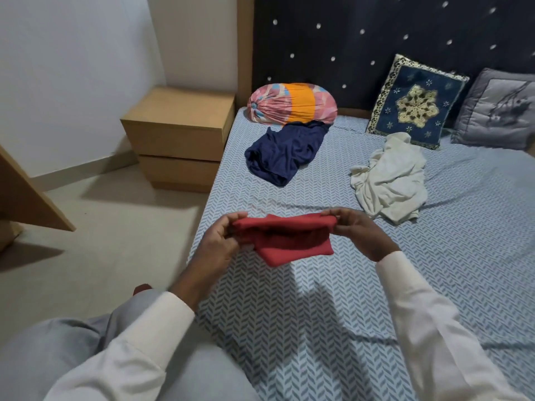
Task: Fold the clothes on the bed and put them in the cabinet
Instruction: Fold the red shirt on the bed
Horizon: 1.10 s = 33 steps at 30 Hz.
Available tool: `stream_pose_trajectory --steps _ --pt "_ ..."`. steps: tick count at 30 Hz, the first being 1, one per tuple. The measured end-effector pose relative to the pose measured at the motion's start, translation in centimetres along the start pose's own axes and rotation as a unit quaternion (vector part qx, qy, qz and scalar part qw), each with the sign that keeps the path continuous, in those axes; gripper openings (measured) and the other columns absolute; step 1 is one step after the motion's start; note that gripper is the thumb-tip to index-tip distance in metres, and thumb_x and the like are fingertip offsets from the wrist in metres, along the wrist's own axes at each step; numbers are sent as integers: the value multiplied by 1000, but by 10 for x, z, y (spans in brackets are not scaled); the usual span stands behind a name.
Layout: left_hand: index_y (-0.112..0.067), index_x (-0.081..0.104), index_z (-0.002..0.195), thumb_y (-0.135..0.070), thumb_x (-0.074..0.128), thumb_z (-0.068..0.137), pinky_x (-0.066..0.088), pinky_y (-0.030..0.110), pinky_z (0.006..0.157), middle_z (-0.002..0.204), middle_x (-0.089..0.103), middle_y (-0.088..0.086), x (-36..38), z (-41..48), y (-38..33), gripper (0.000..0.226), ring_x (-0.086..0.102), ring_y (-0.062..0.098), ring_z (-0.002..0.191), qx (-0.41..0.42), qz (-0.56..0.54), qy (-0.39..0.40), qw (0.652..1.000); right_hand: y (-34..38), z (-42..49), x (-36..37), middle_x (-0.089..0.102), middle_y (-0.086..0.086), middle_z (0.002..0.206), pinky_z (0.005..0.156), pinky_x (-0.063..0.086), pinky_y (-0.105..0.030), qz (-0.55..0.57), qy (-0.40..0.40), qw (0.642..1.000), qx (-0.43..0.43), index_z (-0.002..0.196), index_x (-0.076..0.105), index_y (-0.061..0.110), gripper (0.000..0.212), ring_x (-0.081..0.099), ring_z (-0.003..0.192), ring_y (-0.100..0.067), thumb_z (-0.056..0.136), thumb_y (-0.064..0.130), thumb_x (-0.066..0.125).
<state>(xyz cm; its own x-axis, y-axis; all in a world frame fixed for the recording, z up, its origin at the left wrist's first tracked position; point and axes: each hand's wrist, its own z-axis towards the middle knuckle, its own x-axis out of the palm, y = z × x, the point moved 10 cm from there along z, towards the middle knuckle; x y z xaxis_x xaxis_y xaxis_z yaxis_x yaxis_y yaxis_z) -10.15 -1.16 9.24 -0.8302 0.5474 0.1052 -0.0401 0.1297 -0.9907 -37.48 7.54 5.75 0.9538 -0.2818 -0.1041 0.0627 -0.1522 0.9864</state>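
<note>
Head view, folded red garment [285, 241] at centre above bed sheet [318, 328], left hand [221, 241] pinching its nine o'clock end, right hand [354, 231] pinching three o'clock end, navy garment [282, 154] at twelve, crumpled white garment [390, 180] at two.

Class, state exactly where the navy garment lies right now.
In the head view the navy garment lies crumpled on the bed, far left, touching the striped bolster, left of the white garment.
</note>
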Motion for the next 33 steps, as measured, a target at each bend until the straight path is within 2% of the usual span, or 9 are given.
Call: stream_pose_trajectory --steps 3,6,10,14,19,21,25,28,33 --pt "-14 63 118 16 63 79 55 22 79 108 70 0 -9 -11 -42 50 67 5 91 73 78 28 994 50 -31 -3 73 -1 94 79 52 -21 -45 -60 992 -100 98 71 13 21 68 87 -8 82 0 71" --pt "-34 71 93 -25 69 82 52 29 66 87 69 -2 -25 -25 -78 15 61 9 73 172 162 -9 972 89 -65 -3 59 -16 108 85 51 -24 -83 -66 976 -189 93 71 12 17 61 99 -16 78 19 75" --pt "-43 66 95 -43 59 88 47 25 82 100 56 3 -26 -28 -101 9 56 11 91 243 202 -9 949 113 -91 13 60 -10 92 74 47 -24 21 -28 974 -222 95 64 13 22 55 86 -17 89 34 67" --pt "-26 70 98 -37 57 95 52 23 81 96 72 -9 -7 10 -60 17 62 2 90 100 33 -18 994 84 -72 6 72 -2 105 77 53 -24 65 -114 978 -159 110 71 24 21 64 93 -14 93 19 61" --pt "-18 72 106 -94 41 66 51 45 97 111 71 10 -27 81 123 92 66 26 108 -138 113 2 984 -57 -38 1 64 0 85 52 43 -23 41 -235 962 132 124 51 15 39 58 62 -9 93 34 63" --pt "-7 70 108 -92 51 59 55 39 89 111 70 17 -39 62 197 99 68 28 103 -234 203 39 950 -127 -54 18 59 -4 81 52 40 -23 -20 -200 947 249 116 47 15 65 56 58 -13 72 57 72" --pt "-7 67 100 -42 88 60 60 29 65 94 74 10 -45 -7 201 58 71 21 78 -290 235 55 926 -184 -102 33 66 -6 103 69 57 -38 -121 -190 925 305 108 48 18 78 68 87 -22 52 62 79" --pt "-15 61 112 -41 87 51 58 33 82 107 71 4 -46 -29 212 72 69 22 93 -300 357 140 873 -192 -129 51 68 0 99 61 57 -33 -140 -145 926 319 104 47 22 73 70 84 -18 52 55 86" --pt "-15 58 128 -30 77 76 52 31 93 124 66 6 -38 -40 214 58 64 22 107 -257 538 230 769 -196 -147 57 68 -9 96 65 60 -38 -136 -98 931 324 102 51 13 51 68 82 -21 69 25 87"
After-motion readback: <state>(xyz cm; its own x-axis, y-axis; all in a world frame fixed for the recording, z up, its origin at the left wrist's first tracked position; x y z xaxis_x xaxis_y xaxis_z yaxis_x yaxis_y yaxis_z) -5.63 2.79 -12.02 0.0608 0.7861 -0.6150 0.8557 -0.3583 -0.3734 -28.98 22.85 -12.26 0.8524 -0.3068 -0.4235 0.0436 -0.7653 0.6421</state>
